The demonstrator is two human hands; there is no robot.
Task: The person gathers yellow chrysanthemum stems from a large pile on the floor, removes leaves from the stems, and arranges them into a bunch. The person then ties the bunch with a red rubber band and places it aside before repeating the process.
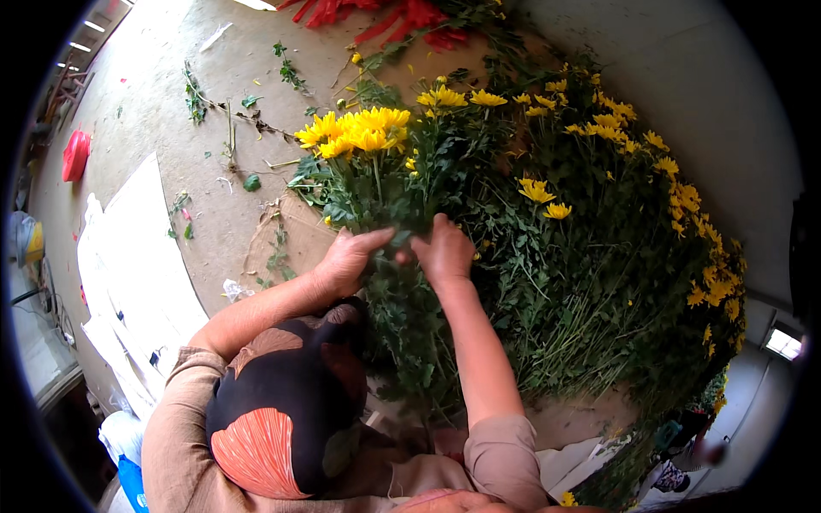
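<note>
Before me is a bunch of yellow chrysanthemums (pixel 362 131), its flower heads gathered at the far end and its leafy stems running back toward my lap. My left hand (pixel 346 261) grips the bunch from the left side, thumb stretched across the stems. From the right, my right hand (pixel 447 251) has its fingers curled around the leafy stems, thumb pointing at the left one. Foliage hides some fingertips, and the area between the hands is blurred. A patterned dark cloth (pixel 282 410) covers my raised knee beside the stems.
A large heap of cut chrysanthemums (pixel 558 295) spreads along the wall on my right. Cardboard (pixel 288 234) lies under the bunch. White sheets (pixel 144 250) and a red round object (pixel 76 156) are on the left. Red strips (pixel 410 19) lie at the far side, with leaf scraps around.
</note>
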